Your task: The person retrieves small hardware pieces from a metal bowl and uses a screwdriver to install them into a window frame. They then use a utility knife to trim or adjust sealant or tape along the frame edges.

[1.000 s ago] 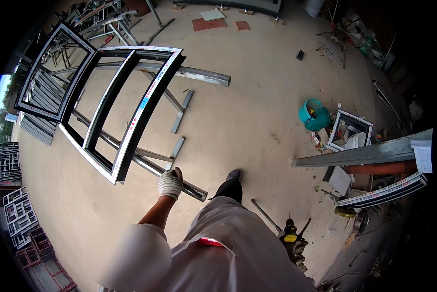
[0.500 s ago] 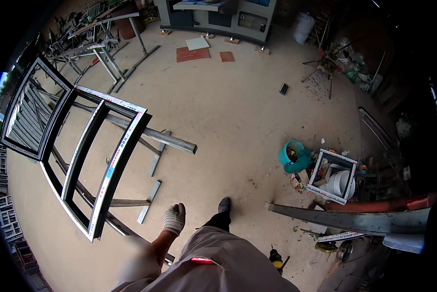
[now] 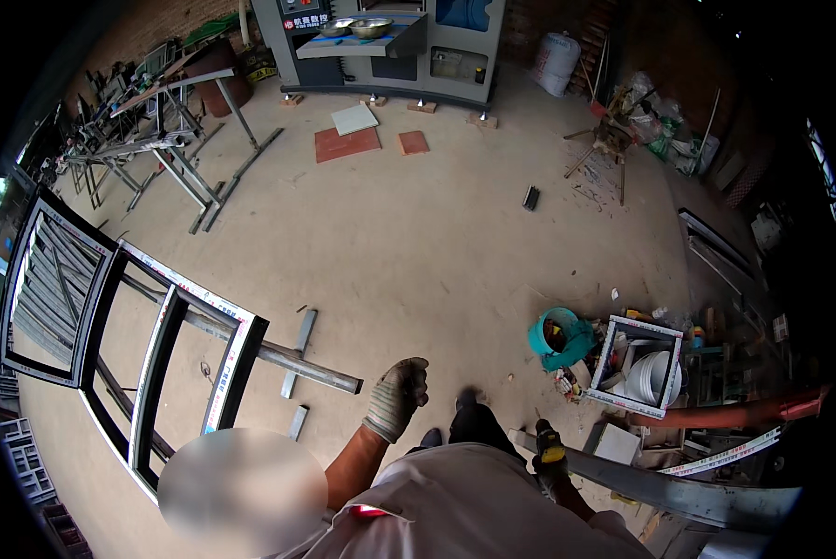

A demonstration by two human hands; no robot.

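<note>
My left hand [image 3: 397,401], in a pale knitted work glove, hangs in front of my body with its fingers curled in. Nothing shows in it. To its left stands a black and white window frame [image 3: 157,363], laid across metal supports. My right hand [image 3: 555,473], also gloved and partly hidden by the tool, is low at my right side. It grips a yellow and black cordless drill [image 3: 550,449] that points forward. The frame is nearest to my left hand but apart from it.
A grey metal beam [image 3: 679,484] runs close by my right side. Beyond it are a teal bucket [image 3: 550,337] and a small square frame [image 3: 634,365] among scrap. Ahead stand a grey machine [image 3: 464,56] and metal trestles [image 3: 190,168]. Boards [image 3: 348,144] lie on the floor.
My view has tilted up and shifted. My left hand has swung forward and right, and my right hand with the drill has come forward into fuller view.
</note>
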